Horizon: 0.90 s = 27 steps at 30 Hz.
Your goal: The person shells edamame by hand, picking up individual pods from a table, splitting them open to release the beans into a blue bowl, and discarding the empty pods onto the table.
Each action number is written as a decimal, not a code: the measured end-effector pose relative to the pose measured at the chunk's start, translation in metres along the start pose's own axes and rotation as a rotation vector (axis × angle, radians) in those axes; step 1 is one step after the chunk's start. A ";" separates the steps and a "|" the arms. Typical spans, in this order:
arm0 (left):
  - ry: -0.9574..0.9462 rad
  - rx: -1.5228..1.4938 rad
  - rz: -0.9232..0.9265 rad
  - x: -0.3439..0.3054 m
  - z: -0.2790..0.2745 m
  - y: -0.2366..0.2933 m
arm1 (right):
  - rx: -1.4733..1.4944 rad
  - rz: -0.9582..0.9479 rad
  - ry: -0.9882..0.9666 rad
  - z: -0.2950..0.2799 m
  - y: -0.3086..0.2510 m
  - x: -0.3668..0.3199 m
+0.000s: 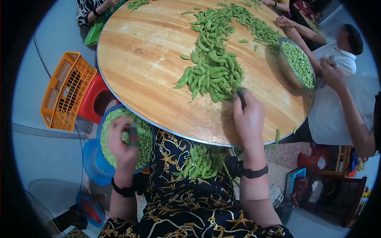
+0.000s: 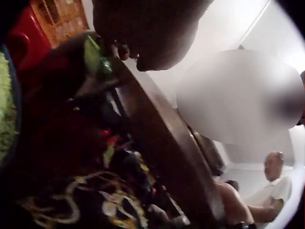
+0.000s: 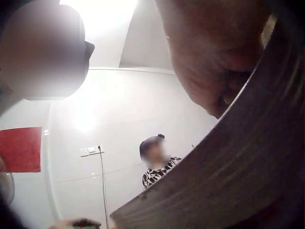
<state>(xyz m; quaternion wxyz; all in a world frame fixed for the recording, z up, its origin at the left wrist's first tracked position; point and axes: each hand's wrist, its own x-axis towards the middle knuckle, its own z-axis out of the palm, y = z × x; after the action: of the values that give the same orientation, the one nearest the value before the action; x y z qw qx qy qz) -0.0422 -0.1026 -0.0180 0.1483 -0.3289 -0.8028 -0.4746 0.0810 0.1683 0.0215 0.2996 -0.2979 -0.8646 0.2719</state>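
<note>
My left hand [image 1: 123,144], blurred, hangs over a blue basin [image 1: 102,119] heaped with shelled green beans [image 1: 145,137]. Its fingers are loosely bent, and a grey cover with a red stripe shows at the thumb. On the round wooden table [image 1: 139,87], my right hand [image 1: 251,117] reaches to the near end of a long pile of green bean pods [image 1: 210,75]. A dark cover shows at its thumb, and the fingertips are right at the pods; I cannot tell whether they pinch one. More pods [image 1: 200,162] lie in my lap, on dark patterned cloth.
A metal colander [image 1: 282,59] of shelled beans stands at the table's right, near other people's hands. Left of the table are an orange crate [image 1: 61,93] and a red stool [image 1: 89,105]. A fan [image 1: 39,214] stands at lower left.
</note>
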 end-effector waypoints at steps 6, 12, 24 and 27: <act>-0.378 -0.013 0.568 0.036 0.056 0.081 | 0.032 -0.194 -0.421 -0.023 -0.027 -0.020; -0.574 -0.022 0.357 0.040 0.072 0.094 | 0.186 -0.129 -0.517 -0.035 -0.026 -0.027; -0.209 -1.238 -0.693 0.023 0.091 0.094 | 1.194 0.389 -0.902 -0.014 -0.019 -0.041; -0.155 -1.227 -0.651 0.020 0.097 0.092 | 1.334 0.529 -0.931 -0.015 -0.017 -0.041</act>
<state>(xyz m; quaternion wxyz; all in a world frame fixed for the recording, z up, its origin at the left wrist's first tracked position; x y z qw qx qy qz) 0.0114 0.0190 0.0054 -0.2715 -0.1289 -0.4556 -0.8379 0.1114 0.1329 0.0277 -0.0469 -0.1094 -0.4607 0.8795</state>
